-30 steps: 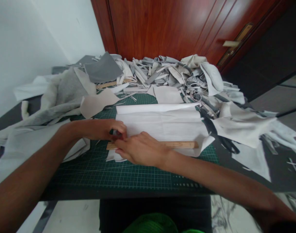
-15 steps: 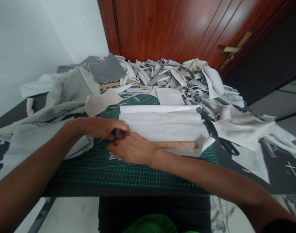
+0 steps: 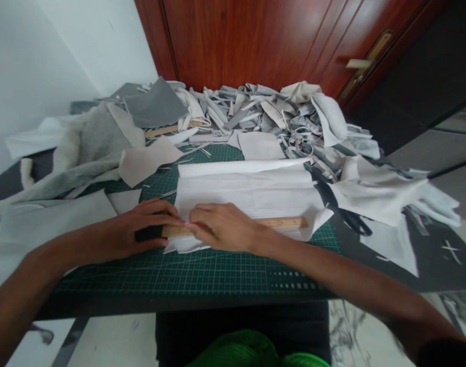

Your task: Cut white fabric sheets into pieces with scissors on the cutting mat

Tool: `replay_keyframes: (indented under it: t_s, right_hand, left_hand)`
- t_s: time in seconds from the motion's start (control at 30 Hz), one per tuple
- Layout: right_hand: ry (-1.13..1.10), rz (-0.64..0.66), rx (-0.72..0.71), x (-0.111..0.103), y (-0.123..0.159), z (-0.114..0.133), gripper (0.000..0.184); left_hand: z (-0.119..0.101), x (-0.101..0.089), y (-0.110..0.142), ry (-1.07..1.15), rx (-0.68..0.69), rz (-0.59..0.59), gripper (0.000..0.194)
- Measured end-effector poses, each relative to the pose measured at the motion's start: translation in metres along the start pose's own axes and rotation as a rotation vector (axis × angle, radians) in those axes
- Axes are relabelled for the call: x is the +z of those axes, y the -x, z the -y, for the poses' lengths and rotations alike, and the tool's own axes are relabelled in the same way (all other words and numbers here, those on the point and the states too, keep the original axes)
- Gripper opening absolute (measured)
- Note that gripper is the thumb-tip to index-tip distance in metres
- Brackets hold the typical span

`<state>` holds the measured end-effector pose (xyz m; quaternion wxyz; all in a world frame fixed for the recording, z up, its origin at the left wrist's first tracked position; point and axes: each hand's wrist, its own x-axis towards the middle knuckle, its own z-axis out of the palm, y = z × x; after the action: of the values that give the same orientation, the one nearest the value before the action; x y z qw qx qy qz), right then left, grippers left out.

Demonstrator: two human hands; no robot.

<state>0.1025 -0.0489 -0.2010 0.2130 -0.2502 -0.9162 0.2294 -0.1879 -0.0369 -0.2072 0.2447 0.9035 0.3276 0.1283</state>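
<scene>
A folded stack of white fabric (image 3: 244,201) lies on a green cutting mat (image 3: 187,275). A wooden ruler (image 3: 255,227) runs across the stack's near part. My right hand (image 3: 221,227) rests flat on the ruler and the fabric, fingers spread, holding nothing. My left hand (image 3: 152,227) lies at the ruler's left end, off the fabric's edge. Under its palm is a dark tool (image 3: 144,234), mostly hidden, so its kind cannot be made out. The fingertips of my two hands nearly meet.
Behind the mat lies a heap of white and grey fabric scraps (image 3: 263,114), with a second wooden ruler (image 3: 167,130) in it. Black scissors (image 3: 351,224) lie to the right under loose fabric (image 3: 374,193). Grey fleece (image 3: 99,142) lies left. A red-brown door (image 3: 248,41) stands behind.
My left hand has slid left and down, away from the right, uncovering the ruler's left end. My right hand now lies flat on the ruler. The view has shifted slightly.
</scene>
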Motion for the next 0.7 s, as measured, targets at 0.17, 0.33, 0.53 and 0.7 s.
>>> replay_keyframes:
  t_s: [0.17,0.33,0.53,0.7]
  right_hand:
    - [-0.186,-0.208,0.135,-0.014,0.037,-0.028,0.028]
    - [-0.245,-0.274,0.219,-0.012,0.048,-0.028,0.031]
    - [-0.292,-0.295,0.311,-0.010,0.048,-0.022,0.035]
    - [-0.317,-0.316,0.344,-0.011,0.049,-0.020,0.034]
  left_hand:
    - [0.004,0.009,0.006,0.062,0.030,0.075,0.023]
    - [0.001,0.005,0.000,0.074,0.004,0.091,0.027]
    - [-0.002,0.007,0.001,0.071,0.014,0.075,0.026]
    - [-0.003,0.008,0.003,0.074,0.007,0.044,0.025]
